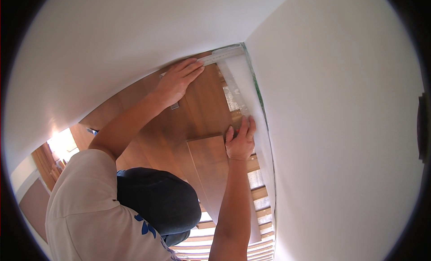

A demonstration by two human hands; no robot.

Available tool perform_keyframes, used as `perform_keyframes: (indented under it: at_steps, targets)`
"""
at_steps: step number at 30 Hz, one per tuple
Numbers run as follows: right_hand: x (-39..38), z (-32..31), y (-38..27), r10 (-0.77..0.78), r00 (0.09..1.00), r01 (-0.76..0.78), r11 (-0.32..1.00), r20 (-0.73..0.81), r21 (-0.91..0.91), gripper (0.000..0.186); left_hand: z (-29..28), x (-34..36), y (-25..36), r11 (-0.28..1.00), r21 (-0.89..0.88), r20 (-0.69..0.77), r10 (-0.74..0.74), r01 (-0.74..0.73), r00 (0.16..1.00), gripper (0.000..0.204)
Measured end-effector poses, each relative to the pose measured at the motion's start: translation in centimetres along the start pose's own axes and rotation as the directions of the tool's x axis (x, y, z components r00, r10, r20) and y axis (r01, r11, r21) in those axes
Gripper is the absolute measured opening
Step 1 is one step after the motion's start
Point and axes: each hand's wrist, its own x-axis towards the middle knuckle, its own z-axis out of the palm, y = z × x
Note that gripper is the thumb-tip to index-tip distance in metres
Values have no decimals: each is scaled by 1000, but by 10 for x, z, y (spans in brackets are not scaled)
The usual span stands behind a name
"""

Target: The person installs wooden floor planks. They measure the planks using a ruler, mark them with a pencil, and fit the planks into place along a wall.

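Pale shirt (90,193) with a blue motif, nearest the lens, lower left; beside it, one knee in dark trousers (157,200), bent above the floor. Right forearm (233,211), bare, rising from the lower edge across a loose plank (206,157), brown, laid over the boards and out across the battens (258,193). Right hand (240,142): fingers bent, thumb drawn toward them, at the near end of a pale strip (234,90); whether it grips anything cannot be told. Left forearm (130,119), bare, reaching up from the left. Left hand (176,83): palm down, fingers extended and close together, the tips on a graduated straightedge (222,57). Straightedge: pale, lying from those fingertips to the room corner, meeting the pale strip at an angle; whether the two are one square is unclear. Beneath, brown floorboards (161,122), with a small metal piece (175,106) near the left wrist. Step in hand, by judgement: setting or measuring across the gap at the corner; the next move calls for a steady left hand and the straightedge flat. Beyond, white sheeting (240,70) along the right wall (332,117); farthest left, a bright opening (65,144).
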Motion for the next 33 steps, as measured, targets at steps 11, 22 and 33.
perform_keyframes:
  at_steps: [11, 22, 33]
  targets:
    - [-1, -2, -3, 10, 1000, -10, 1000, 11, -12, 56, -2, -2, 2, 1000, 26, 51, -13, 11, 999, 77]
    - [0, -1, -2, -27, 999, 26, 1000, -25, -12, 55, 2, -2, -4, 998, 47, 50, -43, 40, 998, 74]
    - [-4, -3, -1, 0, 1000, 2, 999, 30, -54, 50, -4, -1, -2, 994, 108, 49, -41, 35, 998, 63]
